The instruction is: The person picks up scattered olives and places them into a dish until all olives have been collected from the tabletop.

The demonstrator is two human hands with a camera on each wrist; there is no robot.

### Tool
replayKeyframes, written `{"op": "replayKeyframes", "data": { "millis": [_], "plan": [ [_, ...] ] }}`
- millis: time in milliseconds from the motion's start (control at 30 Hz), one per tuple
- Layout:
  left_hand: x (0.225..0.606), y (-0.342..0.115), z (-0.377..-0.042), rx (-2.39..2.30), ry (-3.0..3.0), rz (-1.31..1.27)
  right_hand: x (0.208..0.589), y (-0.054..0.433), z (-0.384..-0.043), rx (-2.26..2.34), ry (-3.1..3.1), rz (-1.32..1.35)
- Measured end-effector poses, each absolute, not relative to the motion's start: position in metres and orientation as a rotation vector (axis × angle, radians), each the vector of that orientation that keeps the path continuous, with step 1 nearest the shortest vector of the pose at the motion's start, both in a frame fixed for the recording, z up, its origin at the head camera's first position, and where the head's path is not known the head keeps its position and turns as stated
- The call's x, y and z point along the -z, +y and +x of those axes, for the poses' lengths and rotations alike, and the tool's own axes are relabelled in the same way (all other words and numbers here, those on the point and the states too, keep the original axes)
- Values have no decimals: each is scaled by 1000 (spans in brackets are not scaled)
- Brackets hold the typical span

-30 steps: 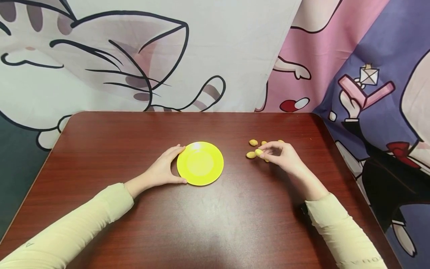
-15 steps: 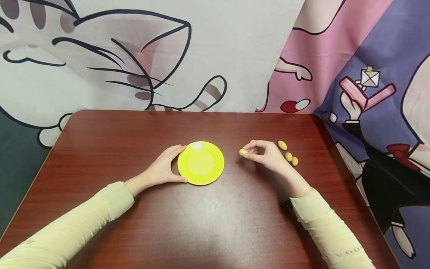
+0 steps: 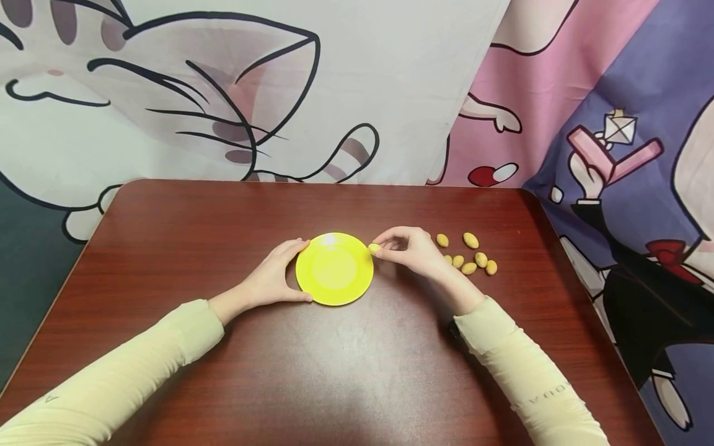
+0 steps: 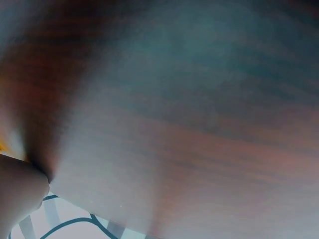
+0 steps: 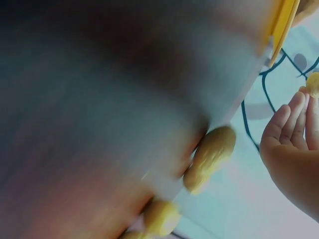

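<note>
A round yellow plate (image 3: 334,269) lies on the table, with nothing on it. My left hand (image 3: 268,275) holds its left side, thumb at the near rim and fingers at the far rim. My right hand (image 3: 415,251) pinches a small oval yellow nut-like piece (image 3: 374,249) between thumb and fingertips, at the plate's right rim. The right wrist view shows that pinched piece (image 5: 313,84) in the raised fingers. Several similar nut-like pieces (image 3: 471,240) lie loose behind the right hand; one bumpy piece (image 5: 212,159) shows large in the right wrist view.
The reddish-brown wooden table (image 3: 334,365) has rounded far corners. Behind it hangs a cloth printed with a cartoon cat (image 3: 234,87), and a purple and pink printed cloth (image 3: 591,87) hangs at the right. The left wrist view is mostly blurred tabletop.
My right hand has moved left from the loose pieces to the plate, carrying the pinched nut-like piece and uncovering more pieces behind it. The left hand and plate have stayed in place.
</note>
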State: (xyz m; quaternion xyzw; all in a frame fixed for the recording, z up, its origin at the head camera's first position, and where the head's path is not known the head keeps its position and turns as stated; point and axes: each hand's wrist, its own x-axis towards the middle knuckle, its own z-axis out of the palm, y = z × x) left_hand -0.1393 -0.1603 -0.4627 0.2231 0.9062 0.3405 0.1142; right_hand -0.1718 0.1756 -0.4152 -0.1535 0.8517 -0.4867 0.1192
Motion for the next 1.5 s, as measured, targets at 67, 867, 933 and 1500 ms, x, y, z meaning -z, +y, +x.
{"op": "replayKeyframes", "data": {
  "millis": [67,867,933,1500],
  "plan": [
    [462,-160,-139,-998,2658,655,415,168,-174,1414,2482,-463],
    [463,-163,-138,-999,2654,655,434,100,-184,963,2581,-743],
    [464,-163,-138,-1000,2655,655,434,99,-183,923,2602,-757],
    [463,-160,-138,-996,2655,650,423,115,-180,1109,2607,-683]
  ]
}}
